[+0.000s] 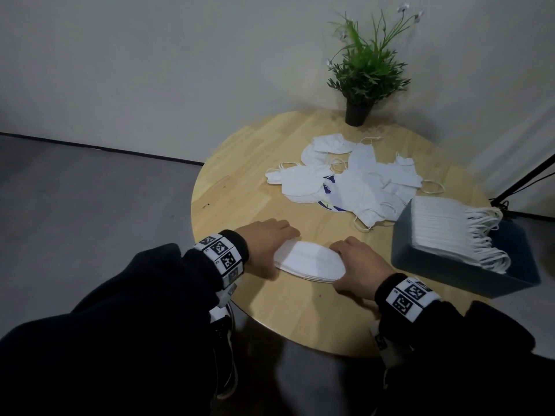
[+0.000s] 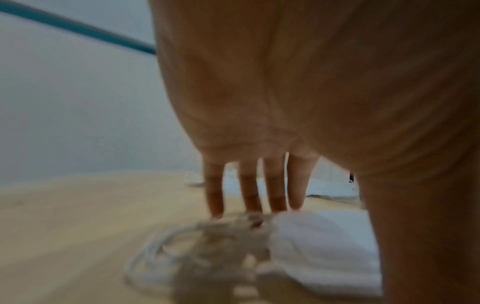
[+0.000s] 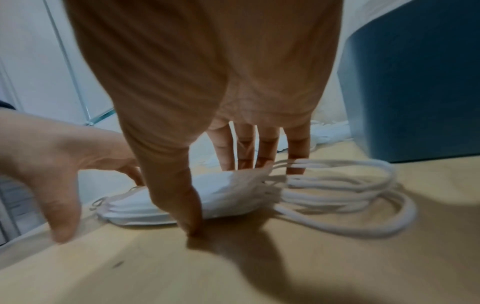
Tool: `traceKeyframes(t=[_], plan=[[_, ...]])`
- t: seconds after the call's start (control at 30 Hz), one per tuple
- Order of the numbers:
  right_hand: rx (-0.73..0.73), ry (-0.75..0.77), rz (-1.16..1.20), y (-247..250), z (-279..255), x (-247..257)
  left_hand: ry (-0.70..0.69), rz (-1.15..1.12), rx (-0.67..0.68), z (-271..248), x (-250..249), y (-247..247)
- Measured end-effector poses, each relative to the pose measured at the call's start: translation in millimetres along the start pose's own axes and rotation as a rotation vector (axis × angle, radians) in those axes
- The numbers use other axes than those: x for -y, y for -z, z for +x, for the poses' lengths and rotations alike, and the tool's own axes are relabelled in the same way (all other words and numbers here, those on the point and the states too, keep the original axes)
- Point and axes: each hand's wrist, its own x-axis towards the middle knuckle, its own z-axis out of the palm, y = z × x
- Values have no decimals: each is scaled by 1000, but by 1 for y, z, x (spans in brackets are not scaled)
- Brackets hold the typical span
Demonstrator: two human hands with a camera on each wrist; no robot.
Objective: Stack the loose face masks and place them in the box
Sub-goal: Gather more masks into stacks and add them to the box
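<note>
both hands (image 1: 267, 244) (image 1: 357, 265) straight-fingered, bracketing mask stack (image 1: 309, 261) ends

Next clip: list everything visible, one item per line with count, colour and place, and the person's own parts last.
round light wooden table: one, pale wood, centre.
small stack of white folded face masks: one, near edge, between both hands.
loose white face masks in a heap: count unclear, table middle.
blue-grey rectangular box: one, right edge, holding a row of white masks.
green artificial plant in a black pot: one, far edge.
left hand: fingers straight, against stack's left end.
right hand: fingers straight, against stack's right end.
</note>
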Motion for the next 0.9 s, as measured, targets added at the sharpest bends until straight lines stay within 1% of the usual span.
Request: traceKeyframes(t=[0.03,0.1,0.17,0.3,0.43,0.6,0.9], plan=[[-6,-1,6,0,-1,-2,23,48,29,0,3,3],[-19,1,1,0,-2,-3,102,60,58,-2,9,6],[-24,9,-11,0,-3,-2,130,34,36,-2,9,5],[-36,15,-21,0,-2,-2,91,-31,-15,4,4,-1],[-34,23,-32,-1,-3,-2,88,-84,-60,4,6,-3],[-54,61,-23,-4,-2,-1,54,-101,-66,5,8,-2],[-89,70,-15,-6,-3,0,49,-82,-47,3,3,0]])
